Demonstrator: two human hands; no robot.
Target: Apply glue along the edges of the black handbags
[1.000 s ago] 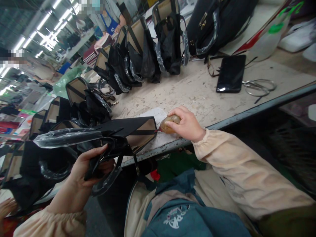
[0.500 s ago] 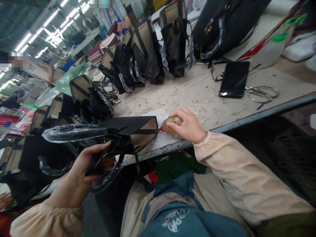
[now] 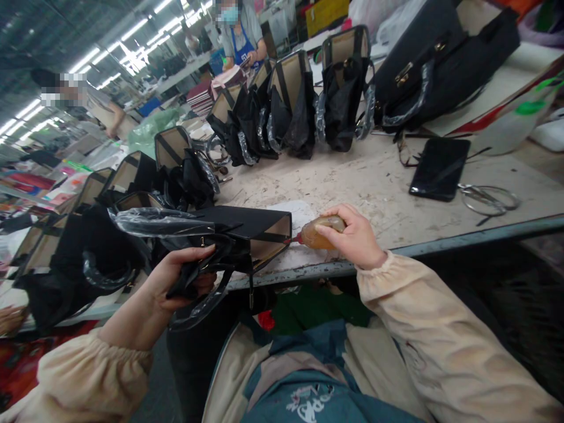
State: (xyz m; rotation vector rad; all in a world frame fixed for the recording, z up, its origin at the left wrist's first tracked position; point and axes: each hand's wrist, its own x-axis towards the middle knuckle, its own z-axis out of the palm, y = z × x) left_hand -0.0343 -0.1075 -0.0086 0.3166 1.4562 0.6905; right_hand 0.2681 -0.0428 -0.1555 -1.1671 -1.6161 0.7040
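We grip the bunched body of a black fabric handbag with a stiff, beige-lined flap (image 3: pixel 247 222) in our left hand (image 3: pixel 178 276), thumb pressed on top and fingers curled underneath, and hold it over the near edge of a pale, scuffed worktable (image 3: pixel 365 200). Along the top of that handbag lies a strap handle sleeved in clear plastic (image 3: pixel 163 224). Just right of the handbag, our right hand (image 3: pixel 359 238) wraps a rounded, amber translucent squeeze bottle (image 3: pixel 319 234), thumb on the near side and fingers over the top. Its narrow red nozzle (image 3: pixel 296 239) points at the flap's open end; whether the tip touches the edge, we cannot tell. A white paper sheet (image 3: pixel 302 214) lies partly behind the handbag and bottle. Beyond the handbag stands a row of similar black bags with beige-lined flaps raised (image 3: pixel 291 117), and more black bags (image 3: pixel 74 252) crowd its left side. Well to the right of the handbag we see a black rectangular smartphone (image 3: pixel 440 167), with a looped silver metal tool (image 3: pixel 491 201) just beside the phone. Far behind the handbag, a co-worker in a blue apron (image 3: pixel 242 50) stands.
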